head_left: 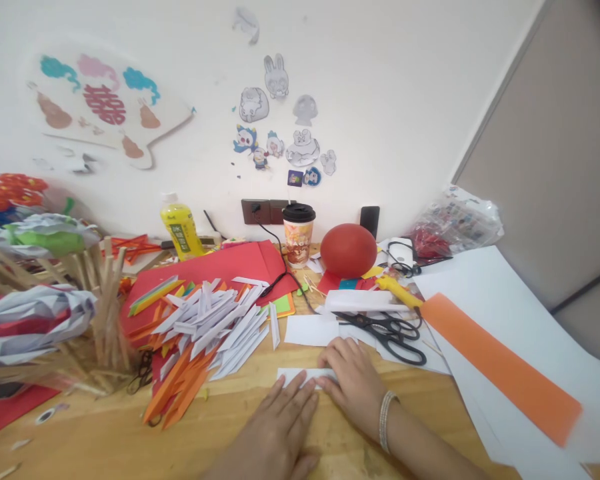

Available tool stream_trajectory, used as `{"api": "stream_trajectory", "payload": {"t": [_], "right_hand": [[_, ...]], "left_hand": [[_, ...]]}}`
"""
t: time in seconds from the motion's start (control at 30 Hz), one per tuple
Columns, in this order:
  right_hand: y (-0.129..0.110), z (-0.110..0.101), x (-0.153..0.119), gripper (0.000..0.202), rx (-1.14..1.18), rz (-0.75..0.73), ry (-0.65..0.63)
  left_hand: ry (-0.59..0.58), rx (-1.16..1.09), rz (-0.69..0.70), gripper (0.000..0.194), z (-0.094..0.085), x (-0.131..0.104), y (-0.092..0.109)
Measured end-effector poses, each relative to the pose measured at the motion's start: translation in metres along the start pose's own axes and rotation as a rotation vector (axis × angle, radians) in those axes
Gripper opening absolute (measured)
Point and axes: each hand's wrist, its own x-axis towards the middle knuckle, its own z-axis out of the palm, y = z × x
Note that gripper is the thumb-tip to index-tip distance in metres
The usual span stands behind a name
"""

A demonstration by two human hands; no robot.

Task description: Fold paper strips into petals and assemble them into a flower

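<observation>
The left hand [280, 430] lies flat on a thin white paper strip [319, 374]; the right hand [353, 380] bends over its right end; I cannot tell if it pinches; the strip lies on a brown wooden table [235, 413] by a white wall [405, 133].

One head-worn camera looks forward and down, close over the table [115, 440], facing the wall [405, 100].
</observation>
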Motion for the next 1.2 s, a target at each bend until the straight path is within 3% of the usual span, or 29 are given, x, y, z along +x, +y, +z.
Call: {"api": "stream_trajectory", "payload": {"t": [0.27,0.4,0.6,0.73,0.97,1.1,1.2], "right_hand": [[0.01,-0.014,-0.002,0.013,0.077,0.076,-0.089],[0.018,-0.019,-0.002,0.018,0.176,0.051,-0.115],[0.026,-0.025,-0.002,0.022,0.245,-0.027,-0.144],[0.026,-0.025,-0.003,0.023,0.255,-0.03,-0.13],[0.022,-0.02,-0.002,0.025,0.248,-0.057,-0.016],[0.018,-0.019,-0.004,0.023,0.121,-0.223,-0.053],[0.017,-0.02,-0.005,0.02,0.017,-0.252,-0.059]], "left_hand": [[0.026,-0.109,-0.01,0.041,-0.02,-0.012,-0.032],[-0.068,-0.125,-0.044,0.04,-0.031,-0.018,-0.044],[-0.154,-0.198,-0.074,0.035,-0.036,-0.014,-0.048],[-0.203,-0.19,-0.189,0.041,-0.05,-0.015,-0.056],[-0.229,-0.181,-0.228,0.045,-0.061,-0.014,-0.05],[-0.215,-0.2,-0.201,0.044,-0.06,-0.015,-0.052],[-0.21,-0.189,-0.201,0.04,-0.066,-0.016,-0.057]]}}
